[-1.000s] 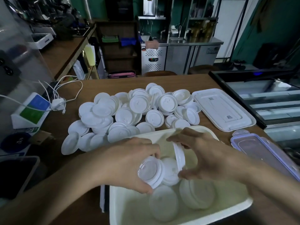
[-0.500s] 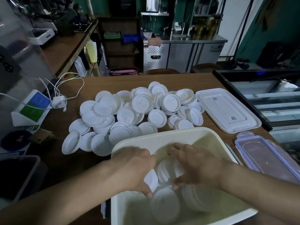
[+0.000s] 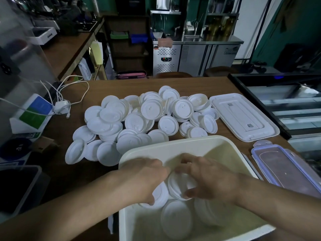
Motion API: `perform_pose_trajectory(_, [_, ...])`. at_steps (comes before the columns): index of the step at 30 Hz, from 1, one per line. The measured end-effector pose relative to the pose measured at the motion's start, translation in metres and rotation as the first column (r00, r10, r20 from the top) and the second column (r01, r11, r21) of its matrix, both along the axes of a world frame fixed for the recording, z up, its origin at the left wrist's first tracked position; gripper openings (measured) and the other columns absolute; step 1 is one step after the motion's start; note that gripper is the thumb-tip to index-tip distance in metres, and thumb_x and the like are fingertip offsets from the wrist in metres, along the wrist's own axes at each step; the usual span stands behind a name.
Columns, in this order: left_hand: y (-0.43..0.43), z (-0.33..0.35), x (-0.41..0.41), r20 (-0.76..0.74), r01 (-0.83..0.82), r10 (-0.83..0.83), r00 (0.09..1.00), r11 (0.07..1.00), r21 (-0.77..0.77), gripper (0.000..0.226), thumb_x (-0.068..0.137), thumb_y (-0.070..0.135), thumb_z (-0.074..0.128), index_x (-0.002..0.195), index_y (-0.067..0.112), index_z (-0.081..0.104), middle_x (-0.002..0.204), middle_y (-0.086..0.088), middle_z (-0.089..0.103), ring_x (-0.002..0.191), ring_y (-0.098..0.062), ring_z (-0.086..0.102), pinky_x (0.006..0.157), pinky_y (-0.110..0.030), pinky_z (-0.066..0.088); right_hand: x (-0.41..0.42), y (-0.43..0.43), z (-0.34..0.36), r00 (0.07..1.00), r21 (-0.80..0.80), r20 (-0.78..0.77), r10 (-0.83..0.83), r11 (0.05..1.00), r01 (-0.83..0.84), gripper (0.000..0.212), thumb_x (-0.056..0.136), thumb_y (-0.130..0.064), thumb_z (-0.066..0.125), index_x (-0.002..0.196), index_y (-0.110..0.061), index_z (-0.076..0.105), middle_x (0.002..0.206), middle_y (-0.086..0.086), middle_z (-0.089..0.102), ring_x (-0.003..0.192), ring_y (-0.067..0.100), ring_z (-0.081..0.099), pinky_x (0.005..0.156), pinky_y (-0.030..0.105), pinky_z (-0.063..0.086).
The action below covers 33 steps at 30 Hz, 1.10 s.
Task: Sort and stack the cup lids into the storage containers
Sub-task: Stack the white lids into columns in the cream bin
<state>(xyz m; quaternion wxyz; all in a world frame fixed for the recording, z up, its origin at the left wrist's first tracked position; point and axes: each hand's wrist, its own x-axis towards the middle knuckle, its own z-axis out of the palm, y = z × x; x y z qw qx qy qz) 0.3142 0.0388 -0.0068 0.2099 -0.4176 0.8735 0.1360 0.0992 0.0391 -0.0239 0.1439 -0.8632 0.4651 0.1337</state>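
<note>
Inside the cream bin [image 3: 173, 144], the left hand [image 3: 144, 178] grips one lid stack [image 3: 160, 197], the right hand [image 3: 208, 178] a second stack [image 3: 178, 185]. Nesting them squarely, rims aligned, should prevent toppling; the loose pile [image 3: 139, 117] lies on the desk [image 3: 121, 87].

Two bare hands, two bare forearms. Left hand [image 3: 144, 178] broad across the back, knuckles showing as soft ridges, outline slightly blurred. Right hand [image 3: 208, 180] likewise uncovered, faint tendon lines over the back, fingers [image 3: 187, 159] slim and smeared at the tips. Left forearm [image 3: 78, 206] and right forearm [image 3: 278, 202] unclothed right to the picture's edge, smooth, narrowing toward the wrists. Dimly lit throughout, nails too blurred to make out.
</note>
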Motion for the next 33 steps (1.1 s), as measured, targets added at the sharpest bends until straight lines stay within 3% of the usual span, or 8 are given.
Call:
perform_pose_trajectory(4, [0.000,-0.002,0.004,-0.077,-0.013,0.016,0.997,0.999,0.039,0.044,0.089,0.034,0.076,0.124,0.022,0.053,0.104,0.005,0.045,0.093,-0.017,0.049,0.053,-0.019,0.018,0.000,-0.002,0.001,1.000,0.000,0.013,-0.013,1.000,0.013,0.062,0.083,-0.050,0.077,0.137,-0.030,0.053,0.138,-0.012,0.040,0.111,0.020,0.060,0.091,0.035,0.050])
perform_pose_trajectory(8, [0.000,-0.003,0.006,-0.063,0.040,-0.037,0.997,0.998,0.042,0.039,0.090,0.036,0.074,0.124,0.025,0.058,0.117,0.002,0.058,0.097,-0.018,0.052,0.054,-0.017,0.016,0.002,-0.002,0.002,1.000,0.021,0.012,-0.021,1.000,0.021,0.062,0.084,-0.047,0.077,0.139,-0.030,0.053,0.141,-0.013,0.041,0.114,0.018,0.059,0.086,0.027,0.044])
perform_pose_trajectory(12, [-0.003,-0.008,0.006,-0.047,0.063,-0.061,0.997,0.997,0.046,0.036,0.091,0.032,0.074,0.124,0.027,0.060,0.120,0.001,0.061,0.109,-0.023,0.061,0.055,-0.019,0.022,0.006,0.000,0.002,0.999,0.000,-0.034,0.001,1.000,-0.001,0.062,0.086,-0.048,0.075,0.140,-0.030,0.051,0.141,-0.010,0.043,0.112,0.022,0.062,0.085,0.030,0.045])
perform_pose_trajectory(15, [-0.003,-0.012,0.007,-0.051,0.069,-0.068,0.996,0.997,0.026,0.036,0.091,0.032,0.074,0.124,0.029,0.061,0.120,0.002,0.061,0.108,-0.023,0.060,0.068,-0.026,0.034,0.009,0.001,0.001,0.997,-0.022,-0.080,0.012,1.000,-0.014,0.062,0.086,-0.049,0.074,0.139,-0.027,0.051,0.138,-0.006,0.045,0.109,0.027,0.063,0.084,0.034,0.048])
perform_pose_trajectory(21, [-0.002,-0.012,0.006,-0.056,0.052,-0.050,0.997,0.998,0.029,0.036,0.091,0.032,0.073,0.125,0.029,0.062,0.122,0.001,0.061,0.112,-0.024,0.061,0.076,-0.031,0.040,0.007,-0.001,0.003,0.999,-0.034,-0.038,0.021,0.999,-0.022,0.062,0.084,-0.053,0.075,0.137,-0.030,0.053,0.137,-0.010,0.046,0.111,0.022,0.062,0.085,0.032,0.048])
perform_pose_trajectory(26, [-0.001,0.007,0.007,-0.170,0.040,-0.033,0.985,0.999,0.036,0.038,0.091,0.044,0.075,0.124,0.035,0.059,0.123,0.010,0.054,0.116,-0.020,0.055,0.092,-0.039,0.052,-0.003,-0.004,0.019,0.994,-0.139,0.113,-0.014,0.990,0.029,0.062,0.081,-0.065,0.072,0.133,-0.035,0.056,0.137,-0.018,0.051,0.118,0.014,0.060,0.090,0.032,0.050])
perform_pose_trajectory(30, [-0.005,0.037,0.014,-0.356,0.023,0.006,0.934,0.997,0.077,0.037,0.089,0.054,0.075,0.121,0.041,0.060,0.105,0.022,0.054,0.105,0.003,0.050,0.085,-0.020,0.045,-0.009,-0.002,0.040,0.915,-0.135,0.399,-0.049,0.985,0.111,0.048,0.077,-0.060,0.081,0.114,-0.033,0.068,0.098,-0.023,0.060,0.093,0.002,0.061,0.075,0.026,0.053])
perform_pose_trajectory(33, [-0.013,0.058,0.023,-0.504,-0.013,0.047,0.862,0.997,0.071,0.035,0.086,0.055,0.078,0.117,0.041,0.067,0.100,0.023,0.061,0.098,0.005,0.059,0.079,-0.015,0.049,-0.009,-0.005,0.059,0.838,-0.148,0.544,-0.048,0.977,0.152,0.040,0.078,-0.052,0.085,0.107,-0.029,0.073,0.089,-0.020,0.065,0.088,0.003,0.065,0.068,0.016,0.051])
